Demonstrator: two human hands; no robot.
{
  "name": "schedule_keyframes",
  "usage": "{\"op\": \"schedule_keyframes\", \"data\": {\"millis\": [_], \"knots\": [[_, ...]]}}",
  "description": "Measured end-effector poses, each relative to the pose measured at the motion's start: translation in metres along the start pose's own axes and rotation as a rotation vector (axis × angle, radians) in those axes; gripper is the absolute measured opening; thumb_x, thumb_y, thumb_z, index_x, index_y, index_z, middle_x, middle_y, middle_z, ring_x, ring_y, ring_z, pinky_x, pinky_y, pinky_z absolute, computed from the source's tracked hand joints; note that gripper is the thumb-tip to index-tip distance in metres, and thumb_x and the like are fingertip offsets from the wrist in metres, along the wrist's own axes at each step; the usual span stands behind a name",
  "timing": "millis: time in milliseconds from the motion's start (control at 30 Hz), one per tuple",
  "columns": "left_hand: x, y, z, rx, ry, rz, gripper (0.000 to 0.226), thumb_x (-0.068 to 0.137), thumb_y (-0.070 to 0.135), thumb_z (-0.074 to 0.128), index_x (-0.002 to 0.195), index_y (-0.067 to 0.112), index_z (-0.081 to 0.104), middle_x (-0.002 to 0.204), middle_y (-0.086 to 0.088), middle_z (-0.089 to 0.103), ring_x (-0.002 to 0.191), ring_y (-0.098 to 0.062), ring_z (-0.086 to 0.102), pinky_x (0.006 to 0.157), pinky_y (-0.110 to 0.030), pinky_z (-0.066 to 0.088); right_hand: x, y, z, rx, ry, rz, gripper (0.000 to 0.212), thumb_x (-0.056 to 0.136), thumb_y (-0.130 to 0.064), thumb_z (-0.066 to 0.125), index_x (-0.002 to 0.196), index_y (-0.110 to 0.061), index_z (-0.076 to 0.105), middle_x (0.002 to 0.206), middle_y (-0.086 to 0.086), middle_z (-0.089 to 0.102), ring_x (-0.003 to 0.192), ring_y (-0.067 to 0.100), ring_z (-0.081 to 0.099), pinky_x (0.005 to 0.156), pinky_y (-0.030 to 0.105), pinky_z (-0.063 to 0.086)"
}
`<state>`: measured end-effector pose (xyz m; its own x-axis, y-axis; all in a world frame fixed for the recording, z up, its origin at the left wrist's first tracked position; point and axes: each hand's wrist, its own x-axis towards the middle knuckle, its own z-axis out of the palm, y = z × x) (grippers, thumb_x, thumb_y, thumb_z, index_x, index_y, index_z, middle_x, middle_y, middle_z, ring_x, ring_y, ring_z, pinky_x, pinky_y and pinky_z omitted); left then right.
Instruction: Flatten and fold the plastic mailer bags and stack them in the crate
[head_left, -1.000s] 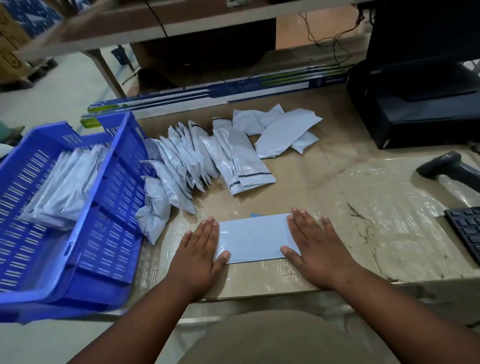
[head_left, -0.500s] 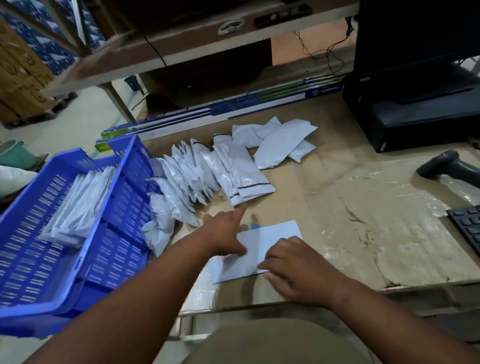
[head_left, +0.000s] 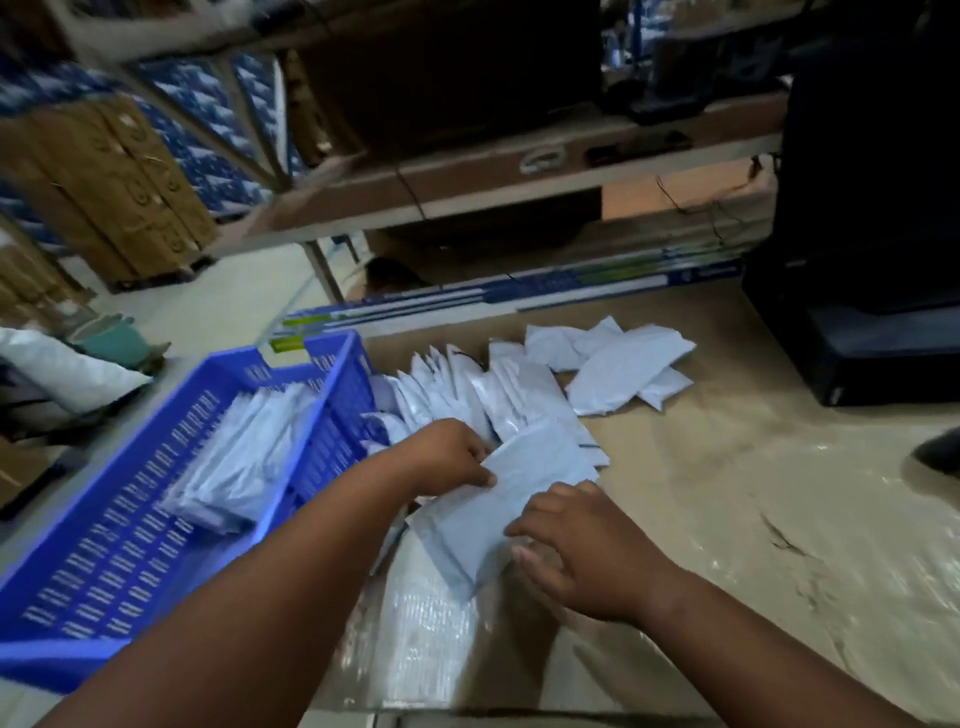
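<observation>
The left hand pinches the upper left edge of a folded mailer bag, and the right hand grips its lower right edge with curled fingers. The bag is tilted over the counter, just beside the blue crate, which holds a stack of folded bags. A row of loose bags lies on the counter behind both hands.

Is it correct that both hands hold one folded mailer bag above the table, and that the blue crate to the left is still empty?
Not quite. The head view shows the blue crate already holding a stack of folded bags. The rest is right: the left hand and right hand hold one folded mailer bag above the table.
</observation>
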<state>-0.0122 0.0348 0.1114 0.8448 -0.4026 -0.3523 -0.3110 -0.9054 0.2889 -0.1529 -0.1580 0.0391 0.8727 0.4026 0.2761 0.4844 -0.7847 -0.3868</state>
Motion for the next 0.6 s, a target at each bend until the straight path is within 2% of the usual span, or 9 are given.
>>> {"op": "schedule_keyframes", "data": {"millis": [67, 133, 267, 333, 433, 500, 600], "knots": [[-0.013, -0.010, -0.036, 0.029, 0.065, -0.027, 0.040, 0.089, 0.039, 0.082, 0.063, 0.018, 0.058, 0.067, 0.002, 0.055, 0.070, -0.017, 0.053, 0.056, -0.028, 0.036, 0.039, -0.011, -0.008, -0.027, 0.025, -0.023, 0.036, 0.101, -0.056, 0.045, 0.121, -0.039, 0.069, 0.113, -0.018, 0.065, 0.106, 0.009, 0.057, 0.088, 0.039, 0.045], [-0.029, -0.023, -0.072, 0.046, 0.130, -0.062, 0.042, 0.090, 0.038, 0.080, 0.061, 0.018, 0.057, 0.062, 0.004, 0.053, 0.061, -0.015, 0.051, 0.053, -0.027, 0.036, 0.075, -0.024, -0.015, -0.053, 0.041, -0.060, 0.035, 0.100, -0.055, 0.044, 0.120, -0.038, 0.067, 0.112, -0.016, 0.062, 0.106, 0.012, 0.057, 0.089, 0.041, 0.045], [-0.061, -0.068, -0.140, -0.016, 0.255, -0.165, 0.020, 0.084, 0.030, 0.081, 0.075, 0.014, 0.074, 0.058, 0.002, 0.063, 0.057, -0.018, 0.061, 0.054, -0.023, 0.045, 0.146, -0.055, -0.021, -0.068, 0.099, -0.133, 0.033, 0.099, -0.052, 0.048, 0.120, -0.038, 0.068, 0.111, -0.014, 0.061, 0.103, 0.015, 0.058, 0.085, 0.042, 0.046], [-0.073, -0.097, -0.166, -0.047, 0.290, -0.207, 0.015, 0.083, 0.024, 0.081, 0.076, 0.012, 0.074, 0.057, -0.003, 0.067, 0.059, -0.023, 0.065, 0.056, -0.025, 0.048, 0.183, -0.072, -0.018, -0.066, 0.103, -0.166, 0.032, 0.099, -0.053, 0.050, 0.118, -0.037, 0.070, 0.110, -0.014, 0.062, 0.103, 0.015, 0.060, 0.089, 0.043, 0.049], [-0.083, -0.141, -0.190, -0.074, 0.332, -0.277, 0.013, 0.082, 0.018, 0.083, 0.079, 0.009, 0.075, 0.061, -0.010, 0.071, 0.058, -0.027, 0.068, 0.053, -0.030, 0.052, 0.232, -0.101, -0.007, -0.054, 0.086, -0.173, 0.035, 0.099, -0.056, 0.048, 0.118, -0.036, 0.071, 0.114, -0.014, 0.063, 0.109, 0.014, 0.060, 0.094, 0.044, 0.049], [-0.084, -0.170, -0.198, -0.050, 0.339, -0.326, 0.015, 0.082, 0.020, 0.081, 0.085, 0.005, 0.078, 0.067, -0.011, 0.076, 0.061, -0.028, 0.074, 0.057, -0.034, 0.059, 0.260, -0.120, 0.004, -0.068, 0.075, -0.175, 0.037, 0.099, -0.057, 0.047, 0.121, -0.037, 0.070, 0.116, -0.014, 0.063, 0.112, 0.015, 0.060, 0.093, 0.041, 0.048], [-0.077, -0.214, -0.198, -0.027, 0.328, -0.392, 0.020, 0.080, 0.025, 0.076, 0.080, 0.006, 0.081, 0.071, -0.011, 0.078, 0.068, -0.029, 0.077, 0.065, -0.030, 0.062, 0.291, -0.137, 0.022, -0.089, 0.027, -0.165, 0.041, 0.099, -0.060, 0.042, 0.121, -0.039, 0.069, 0.115, -0.014, 0.062, 0.113, 0.015, 0.059, 0.090, 0.038, 0.045]]}}
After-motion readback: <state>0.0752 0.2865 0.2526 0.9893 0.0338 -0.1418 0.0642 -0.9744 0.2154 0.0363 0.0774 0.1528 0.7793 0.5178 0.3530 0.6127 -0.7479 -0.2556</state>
